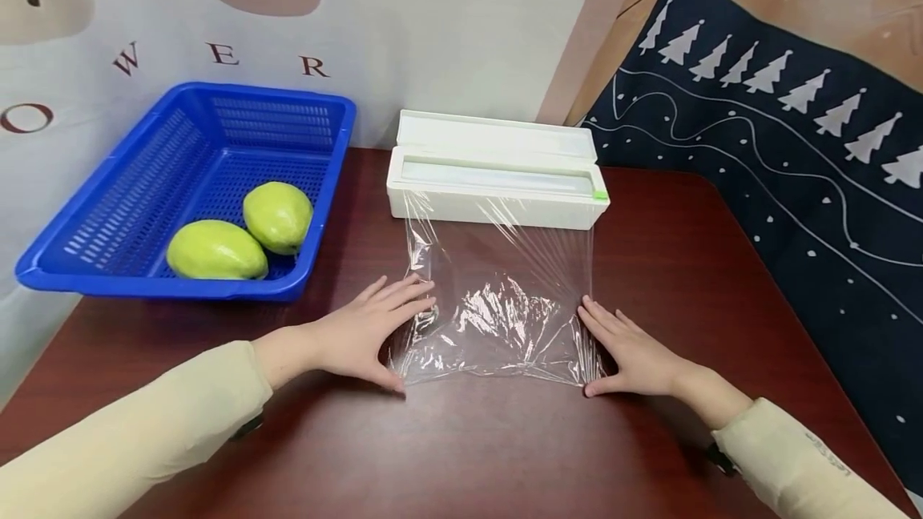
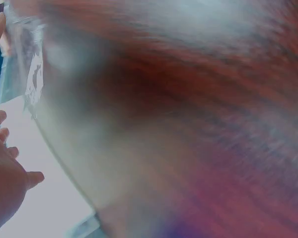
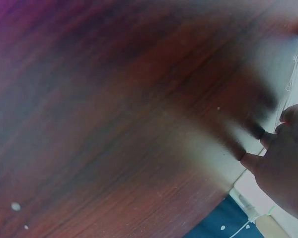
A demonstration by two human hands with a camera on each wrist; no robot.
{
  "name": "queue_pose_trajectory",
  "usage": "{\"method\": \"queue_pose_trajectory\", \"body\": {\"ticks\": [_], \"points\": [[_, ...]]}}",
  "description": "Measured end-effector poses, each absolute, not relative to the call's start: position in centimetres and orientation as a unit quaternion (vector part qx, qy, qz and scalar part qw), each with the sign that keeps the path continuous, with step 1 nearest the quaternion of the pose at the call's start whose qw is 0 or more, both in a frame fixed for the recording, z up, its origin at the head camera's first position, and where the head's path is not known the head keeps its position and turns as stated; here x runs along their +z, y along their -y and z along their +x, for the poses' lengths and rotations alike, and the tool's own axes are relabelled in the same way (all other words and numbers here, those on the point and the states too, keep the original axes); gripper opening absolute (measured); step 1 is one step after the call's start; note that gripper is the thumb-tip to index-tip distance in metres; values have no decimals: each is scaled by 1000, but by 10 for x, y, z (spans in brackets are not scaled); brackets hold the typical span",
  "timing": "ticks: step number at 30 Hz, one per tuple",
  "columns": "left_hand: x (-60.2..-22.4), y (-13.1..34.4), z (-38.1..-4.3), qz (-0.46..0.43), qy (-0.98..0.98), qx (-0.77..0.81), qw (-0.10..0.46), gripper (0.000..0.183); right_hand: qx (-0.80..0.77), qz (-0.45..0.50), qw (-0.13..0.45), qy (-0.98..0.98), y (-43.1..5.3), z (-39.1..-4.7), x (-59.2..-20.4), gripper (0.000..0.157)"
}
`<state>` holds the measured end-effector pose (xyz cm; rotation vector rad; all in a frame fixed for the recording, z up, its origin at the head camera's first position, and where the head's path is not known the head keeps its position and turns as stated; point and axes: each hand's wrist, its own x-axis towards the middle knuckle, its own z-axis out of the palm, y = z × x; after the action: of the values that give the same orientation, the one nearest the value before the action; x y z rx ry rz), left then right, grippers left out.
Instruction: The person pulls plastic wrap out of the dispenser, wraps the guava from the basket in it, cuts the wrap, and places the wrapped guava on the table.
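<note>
A sheet of clear plastic wrap [image 1: 505,311] stretches out from a white wrap dispenser box [image 1: 497,211] and lies over the table. My left hand [image 1: 364,331] is at the sheet's left edge, fingers spread and straight, thumb by the near left corner. On the opposite edge my right hand [image 1: 630,355] touches the film with extended fingers, its thumb at the near right corner. The dispenser's lid [image 1: 497,134] stands raised behind it, and a small green piece [image 1: 599,195] sits at its right end. Both wrist views show the hands only partly, at the frame edge.
A blue plastic basket [image 1: 335,183] stands at the back left, holding two yellow-green mangoes, one in front [image 1: 216,251] and one behind [image 1: 278,217]. The dark red wooden table [image 1: 476,455] has a rounded far right corner. Printed cloth [image 1: 721,118] hangs behind and to the right.
</note>
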<state>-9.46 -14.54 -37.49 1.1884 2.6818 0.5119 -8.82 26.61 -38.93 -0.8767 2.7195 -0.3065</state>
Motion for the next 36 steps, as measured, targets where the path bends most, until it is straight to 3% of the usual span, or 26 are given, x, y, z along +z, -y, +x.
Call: {"method": "queue_pose_trajectory", "body": {"ticks": [9, 18, 21, 26, 30, 36], "points": [[-320, 151, -87, 411, -885, 217, 12, 85, -114, -301, 129, -938, -267, -86, -390, 109], [-282, 213, -111, 310, -911, 260, -76, 83, -115, -305, 123, -937, -267, -86, -391, 109], [-275, 243, -122, 228, -937, 262, -43, 89, -115, -305, 123, -937, -266, -87, -391, 109], [-275, 291, -141, 109, -965, 223, 85, 101, -114, -303, 125, -938, -266, -87, -391, 109], [-287, 313, -149, 97, -969, 173, 150, 97, -112, -303, 125, -938, -265, -87, -391, 109], [-299, 325, -151, 120, -961, 150, 198, 82, -112, -302, 122, -939, -265, -87, -391, 109]]}}
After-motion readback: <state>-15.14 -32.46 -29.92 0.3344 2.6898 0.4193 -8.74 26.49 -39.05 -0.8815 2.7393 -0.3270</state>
